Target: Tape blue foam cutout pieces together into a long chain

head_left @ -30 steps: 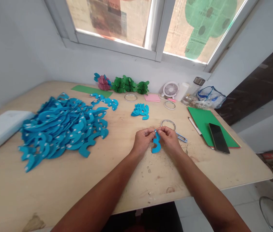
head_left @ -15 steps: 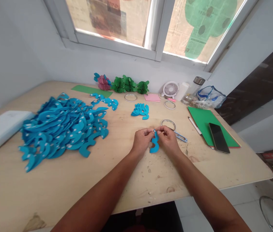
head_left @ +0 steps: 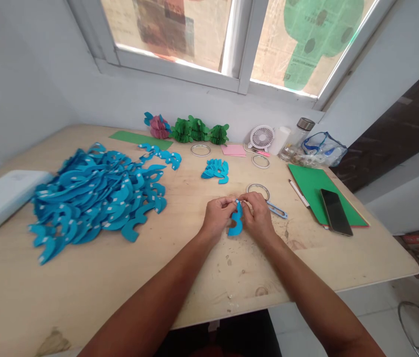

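Note:
A wavy blue paper piece (head_left: 235, 224) hangs between my hands above the wooden table. My left hand (head_left: 217, 216) pinches its top end, where a small white patch shows. My right hand (head_left: 257, 212) is closed at the same top end, its fingertips touching those of the left; what lies between them is too small to tell. Behind the right hand lie a silver ring (head_left: 257, 190) and a light blue cutter (head_left: 278, 210). A small stack of blue pieces (head_left: 215, 169) sits farther back. To the left spreads a large heap of blue pieces (head_left: 98, 193) with white patches.
Green paper (head_left: 306, 191) and a black phone (head_left: 336, 212) lie at the right beside a white pen (head_left: 299, 193). Along the wall stand paper figures (head_left: 197, 129), a small fan (head_left: 262, 137) and a bottle (head_left: 301, 131). A white box (head_left: 9, 198) is far left.
The lower end of the blue piece has swung slightly left. My right hand's fingers have shifted a little at its top end, and my left hand has barely moved.

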{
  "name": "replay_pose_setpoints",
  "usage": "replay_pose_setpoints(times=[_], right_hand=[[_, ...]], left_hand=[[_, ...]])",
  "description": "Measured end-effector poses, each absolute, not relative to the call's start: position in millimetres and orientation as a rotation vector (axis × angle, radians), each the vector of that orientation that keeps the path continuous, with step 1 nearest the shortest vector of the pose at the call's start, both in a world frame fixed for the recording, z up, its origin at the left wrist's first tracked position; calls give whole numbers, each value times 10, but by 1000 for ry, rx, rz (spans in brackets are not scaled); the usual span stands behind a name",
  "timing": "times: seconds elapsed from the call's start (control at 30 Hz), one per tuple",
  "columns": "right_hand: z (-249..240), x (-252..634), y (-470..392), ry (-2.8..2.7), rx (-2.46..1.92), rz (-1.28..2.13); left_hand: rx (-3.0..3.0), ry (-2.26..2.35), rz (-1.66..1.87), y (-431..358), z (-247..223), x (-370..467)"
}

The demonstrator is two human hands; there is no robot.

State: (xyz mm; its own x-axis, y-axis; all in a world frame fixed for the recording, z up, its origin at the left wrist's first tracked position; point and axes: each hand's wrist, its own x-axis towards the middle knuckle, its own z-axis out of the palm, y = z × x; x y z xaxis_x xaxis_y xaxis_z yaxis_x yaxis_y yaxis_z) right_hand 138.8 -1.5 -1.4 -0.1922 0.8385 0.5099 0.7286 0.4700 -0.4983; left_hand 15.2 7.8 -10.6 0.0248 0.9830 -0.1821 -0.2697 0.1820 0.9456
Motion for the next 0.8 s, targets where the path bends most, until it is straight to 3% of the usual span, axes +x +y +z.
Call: replay_pose_setpoints(times=[0.2, 0.8], right_hand=[[-20, 1409, -2, -1925, -1314, 205], [-72, 1414, 38, -1514, -1339, 942]], left_hand=[[852, 1080, 1195, 63, -86, 157], [870, 1027, 1262, 40, -67, 153]])
